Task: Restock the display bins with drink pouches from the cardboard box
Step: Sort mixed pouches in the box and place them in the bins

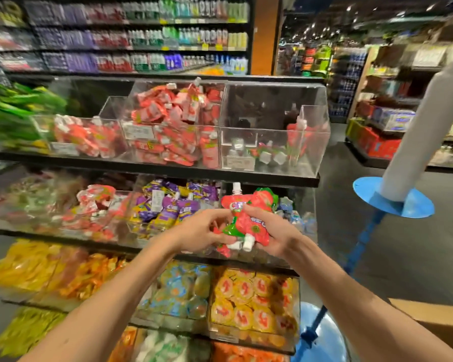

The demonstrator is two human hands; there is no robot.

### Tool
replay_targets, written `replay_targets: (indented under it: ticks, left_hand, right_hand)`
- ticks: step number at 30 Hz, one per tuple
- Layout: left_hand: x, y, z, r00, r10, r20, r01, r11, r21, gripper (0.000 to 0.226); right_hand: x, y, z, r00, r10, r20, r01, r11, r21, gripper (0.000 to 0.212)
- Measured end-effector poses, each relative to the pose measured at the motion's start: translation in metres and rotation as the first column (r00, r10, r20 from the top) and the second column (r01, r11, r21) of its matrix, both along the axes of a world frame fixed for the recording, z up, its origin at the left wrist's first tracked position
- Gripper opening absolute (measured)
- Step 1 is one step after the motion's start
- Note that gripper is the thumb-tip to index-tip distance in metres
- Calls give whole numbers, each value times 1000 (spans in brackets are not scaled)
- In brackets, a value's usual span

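Note:
Both hands hold a bunch of red strawberry drink pouches [249, 218] with white caps in front of the middle shelf. My left hand [203, 229] grips the bunch from the left, and my right hand [270, 231] grips it from the right and below. Above them, the top right clear bin [277, 131] holds only a few pouches. The top middle bin [173, 126] is heaped with red pouches. A corner of the cardboard box [439, 327] shows at the lower right.
Purple pouches [168, 205] fill the middle bin of the second shelf, with yellow and blue snack packs in bins below. A blue stand [392, 199] with a white post stands to the right in the aisle. Drink shelves line the background.

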State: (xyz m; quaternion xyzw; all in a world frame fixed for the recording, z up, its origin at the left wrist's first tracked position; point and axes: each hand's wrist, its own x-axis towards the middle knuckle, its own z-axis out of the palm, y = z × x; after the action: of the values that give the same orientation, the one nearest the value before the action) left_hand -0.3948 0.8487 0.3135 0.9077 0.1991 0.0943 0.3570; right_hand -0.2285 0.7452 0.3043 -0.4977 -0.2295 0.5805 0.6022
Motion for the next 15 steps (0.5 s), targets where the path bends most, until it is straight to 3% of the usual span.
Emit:
replay_targets:
  ticks: [3,5,7,10,12,15]
  left_hand:
    - [6,33,24,996,-49,-78,63,982,180,28]
    - [11,58,49,988,-13,-152,73,917,393,46]
    - [17,76,80,984,-27,-175,120,827,550,59]
    - [30,98,130,986,-101,-136,168,683,711,78]
    - [43,107,160,986,-159,-55,142,603,785,82]
    - [67,111,195,997,-81,11,49,702,711,96]
  right_hand:
    - [0,30,17,996,18,90,-23,998,55,33]
    - [5,48,38,986,16,167,-38,991,129,27]
    - [10,65,66,967,5,255,-48,986,162,37]
    - [21,85,111,956,-86,279,20,972,233,50]
    - [31,90,146,931,-229,285,139,942,305,30]
    - [47,94,194,879,-379,289,271,896,351,12]
